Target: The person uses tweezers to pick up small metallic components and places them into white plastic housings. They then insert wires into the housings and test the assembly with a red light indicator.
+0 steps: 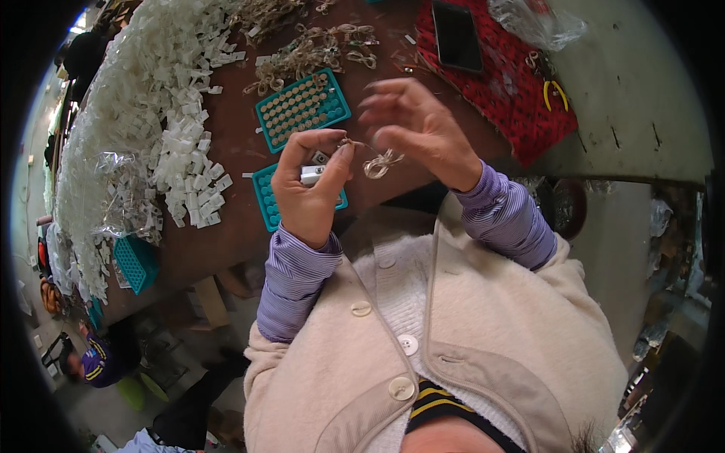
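Note:
My left hand (308, 185) is closed over the table, holding a small white plastic housing (311, 175) against the palm side. Thumb and forefinger of that hand pinch the end of a thin beige cord, whose looped bundle (381, 164) hangs just to the right. My right hand (427, 132) hovers to the right of it, fingers stretched and apart, their tips smeared by motion. Beyond my left hand lies a teal tray (340, 108) with rows of round beige pieces. A second teal tray (266, 202) is partly hidden under my left hand.
A big heap of white plastic pieces (189, 151) covers the table's left. Tied cord bundles (325, 49) lie at the back. On a red cloth (521, 113) rest a phone (457, 36) and a yellow-handled tool (556, 97). A teal basket (136, 264) stands near-left; another person (102, 362) is beyond.

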`<state>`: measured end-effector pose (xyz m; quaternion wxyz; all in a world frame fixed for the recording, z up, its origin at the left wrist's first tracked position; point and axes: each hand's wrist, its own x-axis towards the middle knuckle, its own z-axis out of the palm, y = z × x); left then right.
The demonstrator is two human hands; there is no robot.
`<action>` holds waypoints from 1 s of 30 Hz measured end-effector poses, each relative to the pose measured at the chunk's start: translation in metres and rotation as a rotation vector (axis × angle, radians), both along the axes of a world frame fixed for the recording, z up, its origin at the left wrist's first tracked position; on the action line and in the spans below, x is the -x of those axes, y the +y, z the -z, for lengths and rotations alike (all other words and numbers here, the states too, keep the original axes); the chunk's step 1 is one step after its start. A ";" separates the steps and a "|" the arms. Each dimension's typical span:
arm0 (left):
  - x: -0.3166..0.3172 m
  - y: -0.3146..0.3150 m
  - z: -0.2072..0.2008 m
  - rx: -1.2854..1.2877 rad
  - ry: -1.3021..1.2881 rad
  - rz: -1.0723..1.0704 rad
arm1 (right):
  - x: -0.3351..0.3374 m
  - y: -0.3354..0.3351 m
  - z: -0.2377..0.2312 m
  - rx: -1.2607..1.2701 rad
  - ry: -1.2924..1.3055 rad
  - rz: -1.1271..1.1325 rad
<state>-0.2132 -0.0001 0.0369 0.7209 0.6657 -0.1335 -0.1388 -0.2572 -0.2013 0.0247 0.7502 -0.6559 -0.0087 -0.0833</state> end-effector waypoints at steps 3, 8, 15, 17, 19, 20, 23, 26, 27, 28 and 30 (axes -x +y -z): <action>0.001 0.007 -0.002 -0.070 -0.095 -0.012 | 0.004 0.008 -0.005 -0.249 0.126 -0.244; -0.004 0.029 -0.010 -0.066 0.030 0.039 | 0.002 0.005 -0.021 0.224 -0.075 -0.151; -0.002 0.031 -0.007 -0.020 -0.036 0.020 | 0.001 0.032 -0.029 0.874 -0.415 0.110; -0.008 0.037 -0.003 -0.072 -0.059 0.059 | -0.002 0.036 -0.028 1.131 -0.537 0.190; -0.010 0.050 0.001 -0.059 -0.080 0.110 | -0.005 0.035 -0.024 1.081 -0.563 0.166; -0.013 0.062 0.002 -0.183 -0.132 0.033 | -0.008 0.033 -0.020 1.044 -0.555 0.137; -0.028 0.104 0.006 -0.517 -0.391 -0.247 | -0.007 0.024 -0.007 0.826 -0.421 0.029; -0.043 0.160 0.003 -1.068 -0.580 -0.361 | -0.004 0.024 0.005 0.678 -0.255 -0.004; -0.044 0.170 0.007 -1.162 -0.588 -0.364 | -0.004 0.023 0.006 0.686 -0.243 -0.011; -0.043 0.179 0.010 -1.258 -0.576 -0.365 | -0.002 0.024 0.006 0.693 -0.202 -0.021; -0.045 0.188 0.020 -1.357 -0.569 -0.362 | -0.003 0.030 0.005 0.656 -0.181 -0.027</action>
